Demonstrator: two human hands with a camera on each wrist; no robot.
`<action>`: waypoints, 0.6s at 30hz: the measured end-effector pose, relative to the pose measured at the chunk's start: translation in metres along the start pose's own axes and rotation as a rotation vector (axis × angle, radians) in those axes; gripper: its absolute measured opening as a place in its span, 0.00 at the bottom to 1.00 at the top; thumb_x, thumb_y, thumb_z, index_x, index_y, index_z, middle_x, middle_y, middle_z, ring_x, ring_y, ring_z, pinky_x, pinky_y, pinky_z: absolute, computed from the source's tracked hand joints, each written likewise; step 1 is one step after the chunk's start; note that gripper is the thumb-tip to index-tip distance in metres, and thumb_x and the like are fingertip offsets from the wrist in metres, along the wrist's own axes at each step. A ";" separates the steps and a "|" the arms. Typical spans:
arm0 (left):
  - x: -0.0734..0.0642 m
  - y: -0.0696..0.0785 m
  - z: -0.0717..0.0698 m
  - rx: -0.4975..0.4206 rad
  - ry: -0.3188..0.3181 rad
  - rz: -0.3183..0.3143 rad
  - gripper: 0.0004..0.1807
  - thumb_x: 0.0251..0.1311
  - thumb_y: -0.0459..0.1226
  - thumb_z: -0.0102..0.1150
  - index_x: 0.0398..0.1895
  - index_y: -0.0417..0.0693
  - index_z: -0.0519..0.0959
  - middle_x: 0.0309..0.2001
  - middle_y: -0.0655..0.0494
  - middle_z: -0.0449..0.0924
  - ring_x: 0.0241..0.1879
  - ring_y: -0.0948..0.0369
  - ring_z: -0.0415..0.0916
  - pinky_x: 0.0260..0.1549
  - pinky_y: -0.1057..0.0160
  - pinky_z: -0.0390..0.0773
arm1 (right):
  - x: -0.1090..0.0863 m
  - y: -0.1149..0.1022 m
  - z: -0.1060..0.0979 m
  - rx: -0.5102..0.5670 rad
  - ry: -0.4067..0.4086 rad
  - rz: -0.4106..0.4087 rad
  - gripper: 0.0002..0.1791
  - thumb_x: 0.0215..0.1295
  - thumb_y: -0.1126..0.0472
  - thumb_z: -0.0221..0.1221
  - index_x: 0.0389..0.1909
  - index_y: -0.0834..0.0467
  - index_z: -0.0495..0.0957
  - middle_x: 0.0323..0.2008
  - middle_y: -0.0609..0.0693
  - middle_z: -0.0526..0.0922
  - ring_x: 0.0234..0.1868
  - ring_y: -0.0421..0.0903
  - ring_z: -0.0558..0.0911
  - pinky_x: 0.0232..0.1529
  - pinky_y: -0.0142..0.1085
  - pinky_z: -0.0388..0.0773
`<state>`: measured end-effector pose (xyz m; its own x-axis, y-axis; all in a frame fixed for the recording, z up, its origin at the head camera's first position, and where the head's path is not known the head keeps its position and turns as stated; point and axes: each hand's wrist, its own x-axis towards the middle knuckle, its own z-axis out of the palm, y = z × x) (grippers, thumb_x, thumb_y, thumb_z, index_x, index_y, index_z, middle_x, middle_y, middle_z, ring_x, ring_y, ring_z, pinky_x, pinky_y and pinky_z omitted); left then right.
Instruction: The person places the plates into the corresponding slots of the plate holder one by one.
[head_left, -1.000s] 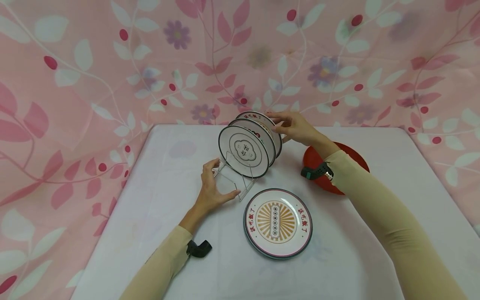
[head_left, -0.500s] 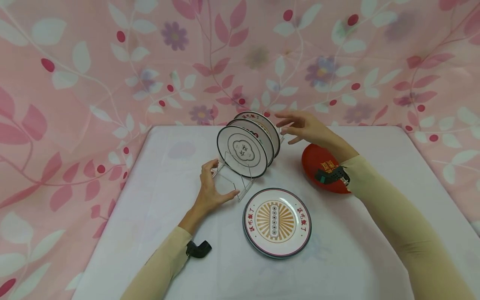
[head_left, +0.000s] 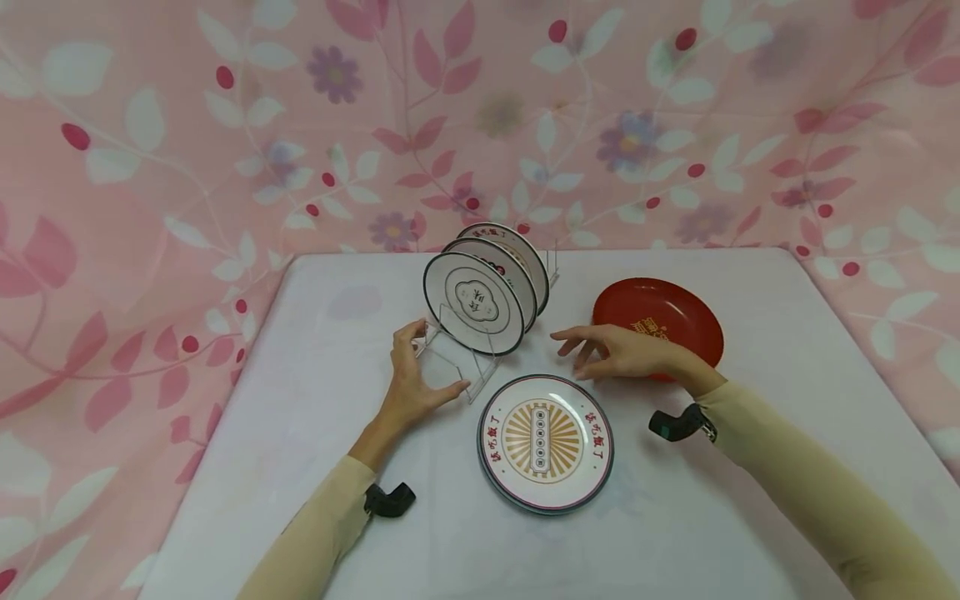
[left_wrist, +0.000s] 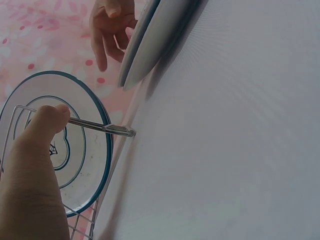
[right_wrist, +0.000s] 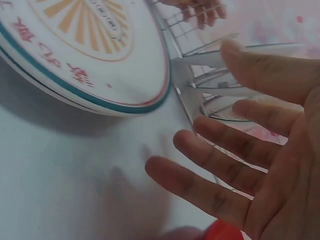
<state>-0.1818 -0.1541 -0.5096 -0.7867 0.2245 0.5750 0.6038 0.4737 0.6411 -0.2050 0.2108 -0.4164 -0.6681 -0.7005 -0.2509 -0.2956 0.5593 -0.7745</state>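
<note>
In the head view, my left hand [head_left: 408, 379] holds the near end of a wire dish rack [head_left: 484, 379], thumb at one corner and fingers at the other. The left wrist view shows the thumb pressed on the rack's wire [left_wrist: 92, 125]. Three round white plates with dark rims stand tilted in the rack; the nearest plate [head_left: 474, 300] shows its underside. My right hand [head_left: 622, 352] hovers with nothing in it between the rack and a red oval dish [head_left: 686, 312]. Close in front of it lies a short stack of plates [head_left: 545, 442], the top one with a sunburst pattern.
A white cloth [head_left: 300, 367] covers the table. Behind the far edge hangs a pink floral backdrop [head_left: 480, 108]. The rack's far end [head_left: 553, 271] stands out past the rear plate.
My right hand has let go of the rear plate in the rack and come back toward the stack, uncovering the red dish. My left hand stays on the rack.
</note>
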 end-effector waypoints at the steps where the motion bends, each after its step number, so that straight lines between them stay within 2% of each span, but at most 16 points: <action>1: 0.000 0.000 -0.001 -0.003 0.002 -0.001 0.63 0.35 0.52 0.76 0.72 0.40 0.50 0.60 0.32 0.59 0.61 0.48 0.57 0.58 0.47 0.59 | 0.002 0.000 0.004 0.010 -0.014 0.012 0.36 0.62 0.58 0.65 0.72 0.53 0.64 0.58 0.54 0.78 0.50 0.47 0.80 0.44 0.40 0.82; 5: -0.002 -0.001 -0.002 -0.011 -0.001 -0.006 0.63 0.36 0.54 0.75 0.73 0.40 0.50 0.61 0.31 0.59 0.62 0.48 0.57 0.58 0.45 0.59 | 0.010 0.000 0.012 0.010 -0.069 0.074 0.37 0.60 0.58 0.67 0.71 0.52 0.66 0.51 0.50 0.79 0.41 0.46 0.79 0.35 0.39 0.82; 9: -0.002 0.000 -0.001 -0.017 -0.006 -0.004 0.62 0.38 0.57 0.74 0.73 0.41 0.50 0.60 0.31 0.59 0.61 0.48 0.57 0.56 0.44 0.59 | 0.013 0.004 0.017 -0.032 -0.136 0.119 0.32 0.60 0.60 0.66 0.67 0.50 0.71 0.45 0.48 0.79 0.34 0.46 0.78 0.32 0.37 0.80; 14: 0.000 0.001 -0.001 -0.012 -0.006 -0.008 0.62 0.37 0.55 0.75 0.72 0.41 0.51 0.60 0.32 0.59 0.61 0.48 0.57 0.57 0.47 0.59 | 0.012 0.007 0.019 -0.083 -0.164 0.108 0.24 0.63 0.60 0.64 0.61 0.50 0.76 0.42 0.47 0.79 0.38 0.45 0.76 0.35 0.34 0.79; 18: 0.000 0.002 -0.001 -0.005 -0.002 -0.006 0.62 0.36 0.54 0.75 0.72 0.39 0.51 0.60 0.31 0.60 0.61 0.48 0.58 0.58 0.48 0.58 | 0.010 0.005 0.015 -0.079 -0.137 0.098 0.22 0.65 0.59 0.62 0.61 0.47 0.76 0.43 0.46 0.80 0.43 0.46 0.76 0.41 0.35 0.79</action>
<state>-0.1804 -0.1544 -0.5076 -0.7904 0.2235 0.5704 0.6000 0.4705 0.6470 -0.2030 0.2006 -0.4314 -0.5989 -0.6915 -0.4039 -0.2898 0.6573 -0.6957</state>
